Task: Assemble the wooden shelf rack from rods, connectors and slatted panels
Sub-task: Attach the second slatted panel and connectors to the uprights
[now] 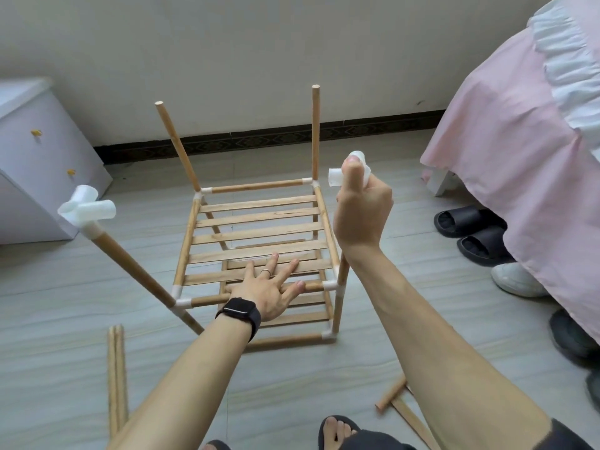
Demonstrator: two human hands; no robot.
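Note:
The part-built wooden rack [256, 228] stands on the floor, with two slatted panels joined by rods and white connectors. Two bare rods rise at its far corners. The near left rod [130, 264] leans outward and carries a white connector [86, 209] on top. My left hand [269, 287], with a watch on the wrist, lies flat with fingers spread on the upper panel's front slats. My right hand [362, 206] is closed around a white connector [349, 172] at the top of the near right rod [342, 277], thumb pressed on it.
Loose rods [117, 381] lie on the floor at the lower left, and more rods [394, 397] at the lower right. A white cabinet [39, 164] stands left. A pink-covered bed [526, 151] with shoes [470, 235] under it is right. My sandalled foot [341, 430] is below.

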